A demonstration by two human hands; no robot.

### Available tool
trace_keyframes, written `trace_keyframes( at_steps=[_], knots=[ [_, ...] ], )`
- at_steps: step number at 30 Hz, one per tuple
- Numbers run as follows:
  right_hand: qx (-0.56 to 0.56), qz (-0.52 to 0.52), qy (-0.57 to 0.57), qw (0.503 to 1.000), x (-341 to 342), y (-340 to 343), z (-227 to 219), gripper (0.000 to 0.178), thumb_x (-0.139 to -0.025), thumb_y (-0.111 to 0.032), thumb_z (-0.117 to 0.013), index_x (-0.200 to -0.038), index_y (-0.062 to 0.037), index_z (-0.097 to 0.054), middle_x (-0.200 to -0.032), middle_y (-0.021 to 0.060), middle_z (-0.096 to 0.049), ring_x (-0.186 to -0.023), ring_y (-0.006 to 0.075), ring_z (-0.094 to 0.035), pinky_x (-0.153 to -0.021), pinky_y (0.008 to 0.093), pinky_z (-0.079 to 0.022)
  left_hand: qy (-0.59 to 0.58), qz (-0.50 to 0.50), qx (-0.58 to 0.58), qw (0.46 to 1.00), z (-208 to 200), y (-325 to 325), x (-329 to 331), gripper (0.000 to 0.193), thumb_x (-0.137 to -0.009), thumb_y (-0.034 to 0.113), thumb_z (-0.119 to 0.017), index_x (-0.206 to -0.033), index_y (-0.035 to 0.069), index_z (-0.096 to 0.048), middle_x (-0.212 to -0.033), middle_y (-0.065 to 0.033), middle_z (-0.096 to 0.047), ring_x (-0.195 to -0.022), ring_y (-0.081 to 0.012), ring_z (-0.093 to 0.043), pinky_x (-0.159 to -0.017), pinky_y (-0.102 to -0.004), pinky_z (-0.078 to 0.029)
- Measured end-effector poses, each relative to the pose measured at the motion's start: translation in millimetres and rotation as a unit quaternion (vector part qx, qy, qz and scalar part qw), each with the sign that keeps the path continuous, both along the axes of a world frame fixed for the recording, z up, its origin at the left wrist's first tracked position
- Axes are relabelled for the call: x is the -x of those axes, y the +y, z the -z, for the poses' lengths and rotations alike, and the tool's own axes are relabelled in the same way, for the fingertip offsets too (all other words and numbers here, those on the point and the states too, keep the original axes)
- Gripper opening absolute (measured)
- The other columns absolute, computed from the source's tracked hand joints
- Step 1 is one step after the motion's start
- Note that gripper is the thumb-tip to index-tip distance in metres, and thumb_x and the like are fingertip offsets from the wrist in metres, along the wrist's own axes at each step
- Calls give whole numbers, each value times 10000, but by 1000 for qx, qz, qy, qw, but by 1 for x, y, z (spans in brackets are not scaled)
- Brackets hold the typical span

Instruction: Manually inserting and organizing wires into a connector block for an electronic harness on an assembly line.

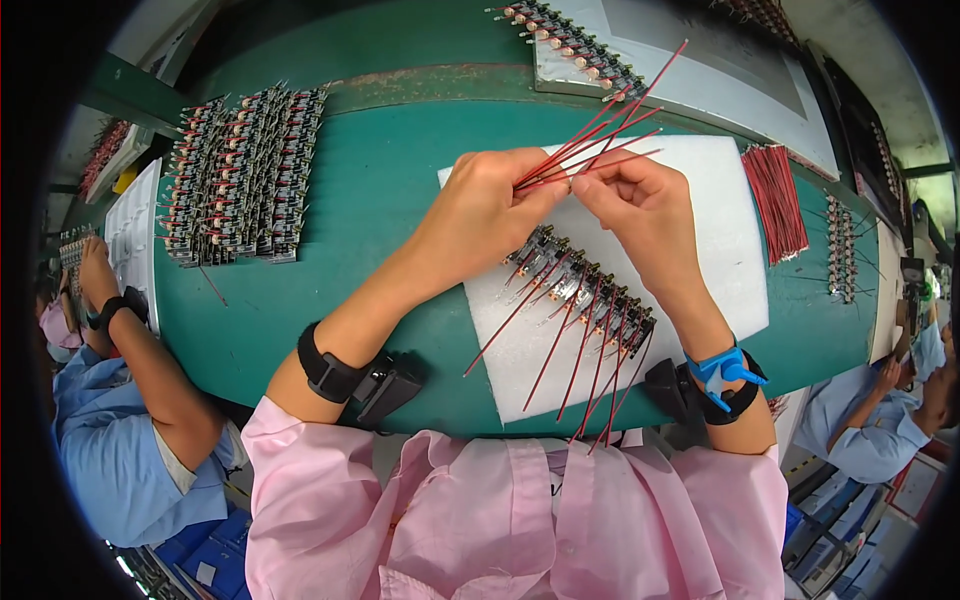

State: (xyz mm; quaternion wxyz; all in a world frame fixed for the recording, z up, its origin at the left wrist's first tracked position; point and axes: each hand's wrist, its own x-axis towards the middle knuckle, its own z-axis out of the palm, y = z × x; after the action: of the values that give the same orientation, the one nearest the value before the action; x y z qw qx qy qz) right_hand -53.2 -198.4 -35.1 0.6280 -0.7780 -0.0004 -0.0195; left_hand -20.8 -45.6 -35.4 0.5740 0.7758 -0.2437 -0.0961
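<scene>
A fanned bunch of thin red wires (600, 138) is gripped in my left hand (480, 205), its long ends pointing up and to the right. My right hand (645, 210) meets it above the white foam sheet (715, 265). Its thumb and finger pinch at a wire end beside my left thumb; the fingers partly hide the exact hold. Just below both hands, a row of small circuit boards with dark and metal parts (585, 290) lies slantwise on the foam. Several red wires (540, 375) trail from that row toward me, some past the table edge.
Stacked rows of similar boards (240, 175) sit at the left of the green table (390, 150). Right of the foam lies a thick bundle of red wires (775, 205), then another board row (840, 250). More boards (575, 45) rest at the back. Co-workers sit on both sides.
</scene>
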Motion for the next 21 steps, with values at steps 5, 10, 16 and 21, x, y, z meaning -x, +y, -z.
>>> trace_keyframes(
  at_steps=[5, 10, 16, 21],
  knots=[
    [32, -1, -44, 999, 3, 5, 0, 82, -738, -52, -593, -720, 24, -572, -633, -11, -535, -560, 16, -450, -492, 160, -350, -42, 15, -14, 999, 1, 2, 2, 131, -750, 89, -582, -759, -39, -557, -539, 41, -428, -485, -18, -318, -412, -193, -260],
    [-64, -43, 74, 994, 2, -2, 3, 76, -723, -26, -581, -670, 20, -551, -631, -21, -525, -565, 11, -434, -510, 153, -332, 76, 50, -54, 994, -1, 8, -6, 189, -754, 138, -595, -644, 7, -515, -513, 48, -392, -464, -14, -302, -398, -194, -249],
    [112, -63, 24, 991, 6, 0, 15, 65, -688, -13, -583, -640, 2, -542, -626, -28, -501, -531, 16, -371, -487, 162, -296, 96, -41, 82, 991, 4, 14, -15, 406, -815, 306, -513, -512, 94, -346, -466, 52, -303, -423, -28, -257, -390, -209, -254],
    [172, -62, -10, 983, 7, 4, 19, 52, -669, -11, -585, -641, 1, -543, -620, -21, -473, -525, 32, -337, -477, 184, -281, 119, -70, 167, 976, 14, 15, -17, 475, -840, 412, -446, -501, 114, -298, -465, 56, -293, -424, -37, -261, -379, -221, -241]
  ],
)
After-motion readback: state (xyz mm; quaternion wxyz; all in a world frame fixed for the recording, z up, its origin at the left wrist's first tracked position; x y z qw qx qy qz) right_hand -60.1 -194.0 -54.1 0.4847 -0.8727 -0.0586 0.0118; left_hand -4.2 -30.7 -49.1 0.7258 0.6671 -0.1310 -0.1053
